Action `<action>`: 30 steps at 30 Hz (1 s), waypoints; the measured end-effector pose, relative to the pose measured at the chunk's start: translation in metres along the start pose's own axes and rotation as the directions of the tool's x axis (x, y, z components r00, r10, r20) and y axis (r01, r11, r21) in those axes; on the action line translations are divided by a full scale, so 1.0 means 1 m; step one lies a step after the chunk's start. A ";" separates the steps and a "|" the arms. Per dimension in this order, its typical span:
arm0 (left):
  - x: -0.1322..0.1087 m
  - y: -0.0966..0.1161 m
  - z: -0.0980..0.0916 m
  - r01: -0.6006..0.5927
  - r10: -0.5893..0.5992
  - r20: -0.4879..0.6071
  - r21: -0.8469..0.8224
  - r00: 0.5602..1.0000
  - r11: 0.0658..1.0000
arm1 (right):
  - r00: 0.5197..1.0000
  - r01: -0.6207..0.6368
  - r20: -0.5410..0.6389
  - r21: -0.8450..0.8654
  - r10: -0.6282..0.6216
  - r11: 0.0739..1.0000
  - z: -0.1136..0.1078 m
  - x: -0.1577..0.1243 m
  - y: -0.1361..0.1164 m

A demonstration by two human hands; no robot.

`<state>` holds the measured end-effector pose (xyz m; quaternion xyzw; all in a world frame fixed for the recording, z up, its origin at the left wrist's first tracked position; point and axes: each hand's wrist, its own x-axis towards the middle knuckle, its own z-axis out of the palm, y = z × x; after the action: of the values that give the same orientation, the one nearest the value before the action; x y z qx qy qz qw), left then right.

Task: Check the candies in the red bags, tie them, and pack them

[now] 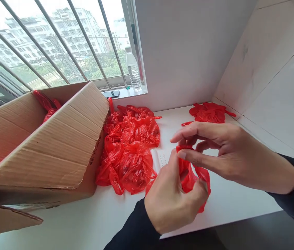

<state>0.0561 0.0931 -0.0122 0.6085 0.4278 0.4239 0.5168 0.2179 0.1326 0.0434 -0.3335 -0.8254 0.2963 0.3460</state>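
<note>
Between my hands, above the white table [230, 201], is a red plastic bag [188, 182]. My left hand [176, 198] is closed on its lower part, with the thumb bent over the plastic. The right hand [209, 149] pinches the bag's upper edge between thumb and fingers. Part of the bag is hidden behind my left hand. To the left of my hands lies a pile of knotted red bags [136, 166]. A small white paper with printed marks [161, 158] lies just behind my left hand.
An open cardboard box [58, 139] with red bags inside stands at the left, its flaps raised. More red bags [209, 113] lie at the back right by the wall. A bottle [133, 71] and a phone [111, 94] rest on the windowsill.
</note>
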 end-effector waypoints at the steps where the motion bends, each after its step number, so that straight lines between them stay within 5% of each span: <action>1: 0.000 -0.001 -0.001 -0.004 0.004 0.016 0.008 1.000 1.000 | 1.000 0.026 0.016 0.002 -0.026 1.000 0.002 0.001 -0.001; 4: 0.005 -0.006 -0.008 0.057 -0.056 0.022 -0.027 0.998 0.998 | 0.996 0.088 -0.025 -0.086 -0.090 0.992 0.001 0.001 0.003; 7: 0.009 -0.013 -0.019 0.165 -0.157 0.057 -0.180 0.986 0.970 | 1.000 0.006 0.009 -0.165 -0.004 0.986 -0.003 0.001 0.017; 11: 0.009 -0.023 -0.032 0.221 -0.207 0.076 -0.352 0.975 0.910 | 0.979 -0.178 0.092 -0.023 0.179 0.984 -0.004 -0.005 0.028; 15: 0.007 -0.023 -0.041 0.199 -0.187 0.071 -0.415 0.980 0.888 | 0.974 -0.199 0.136 0.149 0.179 0.969 0.004 -0.013 0.025; 20: -0.001 -0.011 -0.050 0.174 -0.153 0.133 -0.166 0.979 0.971 | 0.982 -0.118 0.162 0.141 0.094 0.983 0.026 -0.008 0.039; 23: -0.007 -0.015 -0.051 0.011 -0.018 0.072 0.092 0.997 0.996 | 0.949 -0.213 0.278 0.202 0.152 0.956 0.040 -0.005 0.052; 25: -0.010 -0.025 -0.048 -0.167 0.187 -0.019 0.377 0.982 0.911 | 0.936 -0.273 0.287 0.226 0.203 0.935 0.048 -0.006 0.058; 27: -0.013 -0.037 -0.045 -0.299 0.405 -0.051 0.593 0.913 0.748 | 0.909 -0.324 0.355 0.274 0.218 0.905 0.055 -0.010 0.064; 30: -0.017 -0.053 -0.041 -0.424 0.562 0.004 0.661 0.827 0.619 | 0.866 -0.367 0.472 0.374 0.166 0.851 0.062 -0.016 0.071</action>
<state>0.0081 0.0931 -0.0617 0.7933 0.4110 0.4388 0.0955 0.2031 0.1472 -0.0505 -0.2855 -0.7323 0.5912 0.1811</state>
